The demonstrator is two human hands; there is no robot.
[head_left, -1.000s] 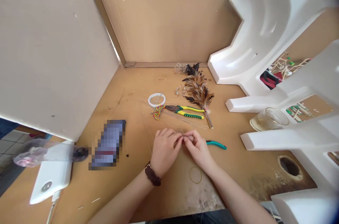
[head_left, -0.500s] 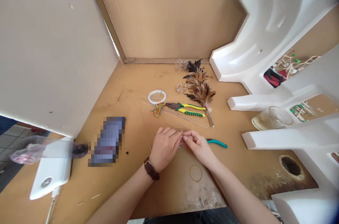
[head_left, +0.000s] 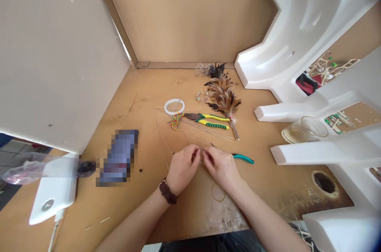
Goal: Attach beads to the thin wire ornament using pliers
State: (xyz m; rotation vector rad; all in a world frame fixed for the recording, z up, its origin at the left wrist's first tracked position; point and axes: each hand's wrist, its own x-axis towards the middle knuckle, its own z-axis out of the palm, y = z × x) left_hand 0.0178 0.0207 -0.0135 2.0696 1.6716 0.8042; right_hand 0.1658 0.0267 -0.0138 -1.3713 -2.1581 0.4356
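Note:
My left hand point(head_left: 183, 166), with a dark watch strap at its wrist, is closed in a pinch at the table's front middle. Close beside it, my right hand point(head_left: 220, 164) pinches too, fingertips almost meeting the left ones. Between them shows a bit of thin wire, mostly hidden by the fingers. Teal-handled pliers point(head_left: 244, 158) lie partly behind my right hand. Beyond the hands are yellow-and-green pliers point(head_left: 212, 122), a white ring point(head_left: 174, 106), multicoloured cords point(head_left: 175, 121) and loose straight wires. A thin yellowish loop point(head_left: 218, 192) lies below my right hand.
A feather duster point(head_left: 224, 93) lies at the back, beside a small beaded wire loop point(head_left: 203, 95) and tangled wire point(head_left: 204, 69). A blurred-out phone point(head_left: 119, 156) is to the left. White foam point(head_left: 297, 154) and a glass point(head_left: 306, 131) stand right, near a hole point(head_left: 325, 183).
My fingers have curled inward and both hands have turned, so the fingertips now face each other with a small gap. The view has shifted slightly; the tools lie where they were.

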